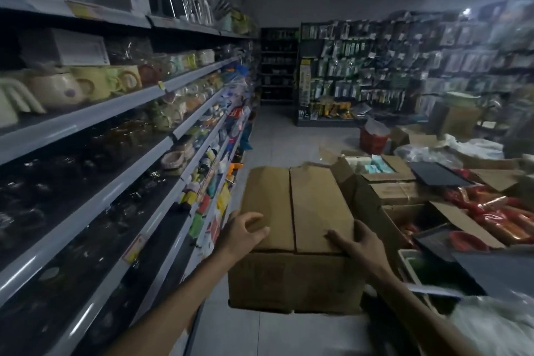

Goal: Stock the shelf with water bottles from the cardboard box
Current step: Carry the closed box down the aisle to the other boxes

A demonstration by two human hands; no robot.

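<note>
Fingers (336,237) of the right hand (359,246) flat on the closed cardboard box (315,205); no bottles out yet.

Right fingers lie straight and close together on near end of right flap, tips aimed at 10 o'clock toward centre seam (292,211). Left hand (242,235) sits at near-left corner, its fingers loosely curled and apart, nothing pinched. Box is at 12 o'clock from wearer, long axis and seam running 6 to 12; resting or lifted, cannot tell. Water bottles unseen, presumably under the shut flaps. Shelf (86,118) runs along at 9 o'clock, near box's left side. Judgement: opening comes first. Seam lies between the hands, right fingertips nearer it, left hand nearer the shelf.
</note>
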